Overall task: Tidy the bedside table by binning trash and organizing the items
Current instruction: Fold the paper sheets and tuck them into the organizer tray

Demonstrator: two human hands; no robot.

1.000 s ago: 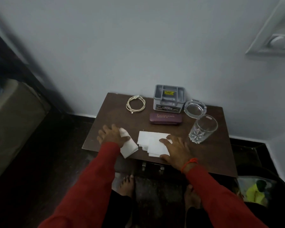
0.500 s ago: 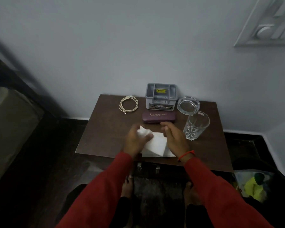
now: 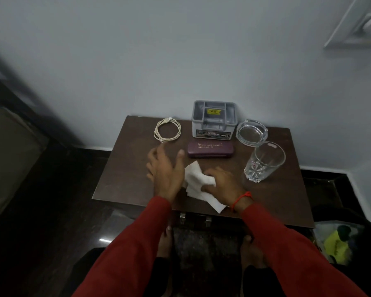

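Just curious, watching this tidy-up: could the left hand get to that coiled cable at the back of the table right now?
Probably yes. The left hand is open, holding nothing, and the coiled USB cable lies just beyond its fingertips with only bare table between them. The tissues lie to its right, out of the way.

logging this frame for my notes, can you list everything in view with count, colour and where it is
bedside table: 1, dark brown, against the wall
tissues: a bunch, white, front centre of table, gathered by the hands
cable: 1, cream, coiled, back left
organizer box: 1, grey, back centre
case: 1, maroon, in front of the box
ashtray: 1, clear glass, back right
drinking glass: 1, clear, right, looks empty
bin bag: 1, clear with yellow contents, floor at right
left hand: open, beside the tissues
right hand: gripping the tissues
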